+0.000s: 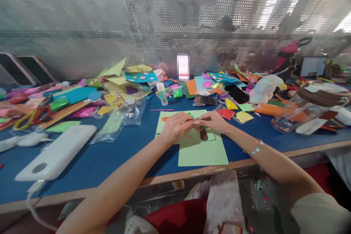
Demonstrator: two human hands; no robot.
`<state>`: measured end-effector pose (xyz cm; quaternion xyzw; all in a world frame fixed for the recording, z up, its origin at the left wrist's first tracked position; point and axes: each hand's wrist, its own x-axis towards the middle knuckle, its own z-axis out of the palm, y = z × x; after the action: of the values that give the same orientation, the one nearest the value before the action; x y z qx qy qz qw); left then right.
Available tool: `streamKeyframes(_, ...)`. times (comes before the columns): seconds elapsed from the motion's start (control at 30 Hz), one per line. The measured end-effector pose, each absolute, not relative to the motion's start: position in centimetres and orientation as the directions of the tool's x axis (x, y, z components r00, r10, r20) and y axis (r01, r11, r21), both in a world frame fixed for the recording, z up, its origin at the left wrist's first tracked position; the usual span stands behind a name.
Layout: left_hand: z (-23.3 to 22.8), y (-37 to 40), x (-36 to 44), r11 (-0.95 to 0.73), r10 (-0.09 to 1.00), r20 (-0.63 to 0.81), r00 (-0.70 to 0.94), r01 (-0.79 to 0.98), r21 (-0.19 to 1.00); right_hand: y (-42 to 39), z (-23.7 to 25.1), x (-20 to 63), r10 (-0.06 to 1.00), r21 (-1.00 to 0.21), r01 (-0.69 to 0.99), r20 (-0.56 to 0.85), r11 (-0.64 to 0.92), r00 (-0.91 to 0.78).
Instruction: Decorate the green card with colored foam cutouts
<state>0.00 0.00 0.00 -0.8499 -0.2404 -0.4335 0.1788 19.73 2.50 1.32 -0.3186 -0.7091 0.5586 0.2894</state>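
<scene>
Green paper [203,155] flat on blue worktop [109,159], middle, by the near edge. Left hand [177,127] and right hand [213,121] over its far part, fingers bent, fingertips together; can't tell if either grips anything. Brown piece [203,134] on paper, near side of right hand. Glue stick [162,94] beyond, power bank [57,151] left, clear jar [292,113] right.

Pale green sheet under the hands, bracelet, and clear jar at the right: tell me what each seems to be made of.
Pale green sheet: paper or thin card, matte; it lies flat with straight, clean-cut edges.
Bracelet: probably metal, polished and silvery, judging by its bright glints.
Jar: glass or clear plastic, glossy; colours show through its wall, but the look doesn't settle which.
</scene>
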Motion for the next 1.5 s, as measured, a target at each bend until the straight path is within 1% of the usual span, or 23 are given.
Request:
streamKeyframes(0.17, 0.0, -0.3, -0.4, -0.814, 0.303, 0.803, 0.513, 0.578, -0.061, 2.4, 1.3, 19.7, 0.79, -0.964, 0.142, 0.093, 0.223, -0.606)
streamKeyframes(0.23, 0.0, -0.4, -0.4, -0.807, 0.318, 0.804, 0.503, 0.588, -0.048, 2.2, 1.6, 19.6, 0.802, -0.969, 0.123, 0.104, 0.216, -0.588)
streamKeyframes(0.3, 0.0, -0.4, -0.5, -0.797, 0.341, 0.808, 0.48, 0.604, -0.022, 2.1, 1.9, 19.5, 0.811, -0.98, 0.084, 0.099, 0.179, -0.577)
streamKeyframes(0.43, -0.1, -0.5, -0.8, -0.762, 0.387, 0.837, 0.387, 0.645, 0.055, 2.3, 1.8, 19.5, 0.809, -0.999, -0.021, 0.053, 0.05, -0.585)
streamKeyframes(0.53, -0.2, -0.5, -0.9, -0.745, 0.361, 0.886, 0.291, 0.662, 0.086, 2.5, 1.6, 19.5, 0.824, -0.997, -0.08, 0.029, -0.02, -0.566)
streamKeyframes(0.6, -0.2, -0.5, -0.8, -0.751, 0.339, 0.906, 0.255, 0.653, 0.097, 2.5, 1.4, 19.4, 0.836, -0.998, -0.062, 0.021, -0.016, -0.548)
streamKeyframes(0.67, -0.3, -0.5, -0.7, -0.766, 0.344, 0.9, 0.267, 0.634, 0.105, 2.5, 1.2, 19.2, 0.845, -1.0, -0.019, 0.014, 0.004, -0.535)
streamKeyframes(0.73, -0.4, -0.5, -0.5, -0.782, 0.353, 0.886, 0.3, 0.615, 0.103, 2.3, 1.1, 19.0, 0.846, -1.0, 0.004, -0.008, -0.007, -0.533)
streamKeyframes(0.83, -0.5, -0.4, -0.2, -0.806, 0.342, 0.881, 0.326, 0.583, 0.097, 2.0, 1.0, 18.8, 0.809, -0.996, -0.045, -0.037, -0.077, -0.586)
streamKeyframes(0.9, -0.7, -0.3, 0.0, -0.822, 0.329, 0.89, 0.316, 0.56, 0.105, 1.7, 1.3, 18.8, 0.778, -0.99, -0.091, -0.023, -0.103, -0.627)
streamKeyframes(0.97, -0.9, -0.1, 0.1, -0.834, 0.326, 0.895, 0.305, 0.539, 0.12, 1.4, 1.6, 19.0, 0.753, -0.996, -0.057, -0.013, -0.067, -0.658)
streamKeyframes(1.07, -1.4, -0.1, 0.2, -0.856, 0.33, 0.886, 0.326, 0.499, 0.135, 1.1, 2.3, 19.4, 0.722, -0.993, 0.106, -0.041, 0.045, -0.69)
streamKeyframes(1.13, -1.5, -0.2, 0.3, -0.871, 0.358, 0.858, 0.37, 0.464, 0.163, 1.0, 2.5, 19.6, 0.718, -0.983, 0.167, -0.062, 0.077, -0.694)
streamKeyframes(1.27, -1.2, -0.8, 0.4, -0.863, 0.455, 0.789, 0.414, 0.422, 0.276, 1.4, 2.0, 19.9, 0.723, -0.979, 0.194, -0.095, 0.056, -0.685)
streamKeyframes(1.4, -0.7, -1.1, 0.5, -0.835, 0.518, 0.759, 0.395, 0.425, 0.349, 1.7, 1.2, 19.7, 0.75, -0.979, 0.171, -0.032, 0.109, -0.66)
streamKeyframes(1.5, -0.4, -1.1, 0.4, -0.788, 0.58, 0.733, 0.355, 0.473, 0.395, 1.7, 1.0, 19.5, 0.759, -0.972, 0.167, 0.017, 0.165, -0.651)
